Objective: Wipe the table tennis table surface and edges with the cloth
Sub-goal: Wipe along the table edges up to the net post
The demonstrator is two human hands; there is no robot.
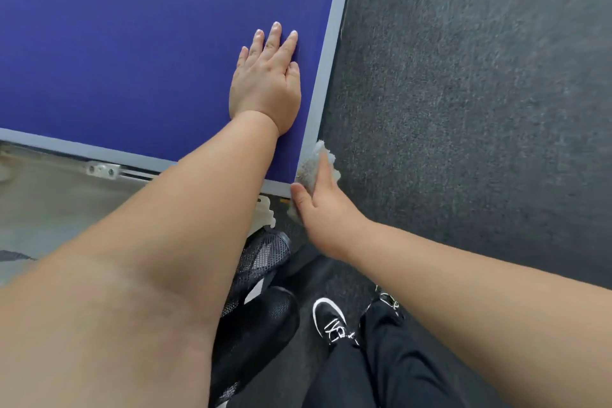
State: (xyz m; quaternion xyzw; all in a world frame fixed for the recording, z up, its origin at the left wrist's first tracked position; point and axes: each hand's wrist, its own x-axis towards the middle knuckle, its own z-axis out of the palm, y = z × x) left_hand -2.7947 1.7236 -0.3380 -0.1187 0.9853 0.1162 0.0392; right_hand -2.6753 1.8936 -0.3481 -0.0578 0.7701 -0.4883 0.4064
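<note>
Your left hand (265, 83) lies flat, fingers straight, on the blue tabletop (116, 43). Your right hand (326, 219) grips the cloth (313, 162) against the tabletop's corner edge.

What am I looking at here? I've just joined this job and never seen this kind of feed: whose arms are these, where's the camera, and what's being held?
There is no machine here. A single camera sits on a person's head, looking forward and down, so the two bare arms are the wearer's own. The left hand lies flat, fingers straight, on the blue table tennis table near its corner and holds nothing. The right hand grips a pale cloth and presses it against the table's side at that corner, where the grey border ends. Below are dark carpet and the person's shoe.
</note>
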